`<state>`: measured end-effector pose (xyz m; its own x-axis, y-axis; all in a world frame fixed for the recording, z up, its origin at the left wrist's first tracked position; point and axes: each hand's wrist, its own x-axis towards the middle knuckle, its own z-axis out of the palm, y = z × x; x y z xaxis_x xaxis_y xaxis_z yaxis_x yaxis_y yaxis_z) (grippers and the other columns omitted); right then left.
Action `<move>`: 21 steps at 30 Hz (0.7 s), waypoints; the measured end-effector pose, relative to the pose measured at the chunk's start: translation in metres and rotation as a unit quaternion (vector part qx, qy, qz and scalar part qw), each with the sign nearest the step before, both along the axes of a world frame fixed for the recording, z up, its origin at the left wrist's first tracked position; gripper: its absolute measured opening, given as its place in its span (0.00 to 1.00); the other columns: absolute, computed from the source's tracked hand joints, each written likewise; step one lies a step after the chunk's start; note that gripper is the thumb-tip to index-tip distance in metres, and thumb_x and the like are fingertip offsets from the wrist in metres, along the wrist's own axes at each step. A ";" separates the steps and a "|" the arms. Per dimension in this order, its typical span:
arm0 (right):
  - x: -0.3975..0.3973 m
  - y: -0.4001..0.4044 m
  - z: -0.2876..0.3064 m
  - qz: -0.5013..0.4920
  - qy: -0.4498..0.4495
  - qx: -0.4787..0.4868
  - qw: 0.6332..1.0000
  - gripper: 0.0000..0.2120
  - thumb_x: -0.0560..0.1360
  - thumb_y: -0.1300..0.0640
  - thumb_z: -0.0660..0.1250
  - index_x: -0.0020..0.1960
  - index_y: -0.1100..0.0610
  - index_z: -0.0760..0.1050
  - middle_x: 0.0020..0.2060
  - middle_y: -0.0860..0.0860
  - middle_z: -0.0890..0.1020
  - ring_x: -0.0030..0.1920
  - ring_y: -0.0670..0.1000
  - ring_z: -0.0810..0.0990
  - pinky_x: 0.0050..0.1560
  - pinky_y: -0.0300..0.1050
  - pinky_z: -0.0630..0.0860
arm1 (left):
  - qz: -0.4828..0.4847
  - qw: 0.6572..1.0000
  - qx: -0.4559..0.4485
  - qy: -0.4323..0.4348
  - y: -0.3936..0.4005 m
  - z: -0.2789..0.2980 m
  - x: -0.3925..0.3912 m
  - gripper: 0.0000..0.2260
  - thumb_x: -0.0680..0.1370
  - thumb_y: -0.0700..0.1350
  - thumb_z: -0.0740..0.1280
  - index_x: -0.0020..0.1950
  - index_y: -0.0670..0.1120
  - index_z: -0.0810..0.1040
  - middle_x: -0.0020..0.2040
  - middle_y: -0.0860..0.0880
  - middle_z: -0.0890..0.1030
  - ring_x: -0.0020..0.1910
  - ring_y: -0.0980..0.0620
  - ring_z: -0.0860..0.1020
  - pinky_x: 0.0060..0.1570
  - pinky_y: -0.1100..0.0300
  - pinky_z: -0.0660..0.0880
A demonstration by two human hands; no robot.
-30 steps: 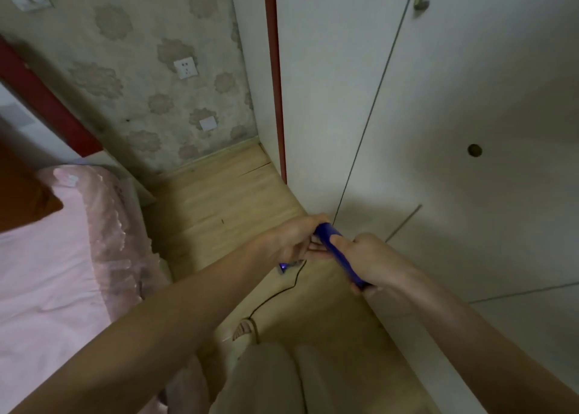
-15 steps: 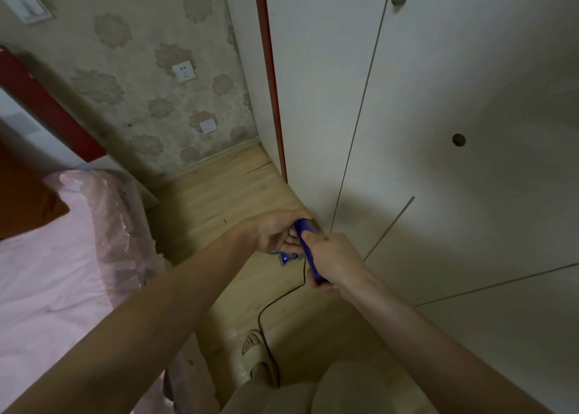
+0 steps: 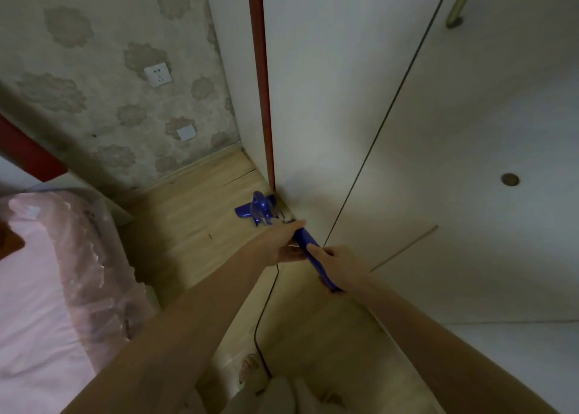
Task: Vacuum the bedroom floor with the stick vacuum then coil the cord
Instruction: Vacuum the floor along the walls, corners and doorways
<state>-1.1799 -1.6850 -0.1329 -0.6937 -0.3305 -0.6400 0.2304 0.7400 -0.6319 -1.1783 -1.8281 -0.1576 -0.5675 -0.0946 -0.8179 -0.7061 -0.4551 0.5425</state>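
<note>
Stick vacuum [image 3: 313, 254] gripped by left hand [image 3: 282, 244] and right hand [image 3: 343, 264], head by wardrobe [image 3: 438, 131].

— What sort of place is this?
— A home bedroom: a bed with pink bedding [image 3: 34, 288], tall white wardrobe doors [image 3: 438, 131], floral beige wallpaper [image 3: 103, 69], light wooden plank floor [image 3: 194, 225].

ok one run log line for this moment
phase: vacuuming | both hands grip blue handle | head at wardrobe corner | cord trailing, uncoiled

The hands [image 3: 316, 254] hide the vacuum's wand [image 3: 308, 244]; the floor head [image 3: 258, 208] is blurred.
</note>
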 end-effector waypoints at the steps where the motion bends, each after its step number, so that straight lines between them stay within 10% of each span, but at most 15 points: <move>1: -0.006 -0.005 -0.006 0.001 0.001 -0.006 1.000 0.21 0.81 0.42 0.57 0.46 0.59 0.74 0.26 0.50 0.75 0.18 0.42 0.71 0.21 0.34 0.68 | 0.000 1.000 -0.001 0.000 -0.006 -0.004 -0.007 0.14 0.79 0.46 0.67 0.60 0.41 0.69 0.47 0.42 0.77 0.42 0.46 0.80 0.34 0.55 0.78; 21: -0.161 -0.068 -0.070 0.057 -0.020 -0.073 0.996 0.19 0.82 0.45 0.57 0.40 0.58 0.70 0.29 0.55 0.76 0.19 0.47 0.71 0.20 0.36 0.68 | 0.105 0.988 -0.113 0.011 -0.051 -0.056 -0.143 0.18 0.81 0.51 0.62 0.65 0.41 0.70 0.58 0.39 0.79 0.49 0.43 0.79 0.37 0.57 0.78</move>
<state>-1.3409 -1.7531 -0.2029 -0.6211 -0.4967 -0.6063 0.1784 0.6637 -0.7265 -1.3215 -1.8793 -0.2135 -0.5331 -0.3901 -0.7508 -0.5966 -0.4560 0.6605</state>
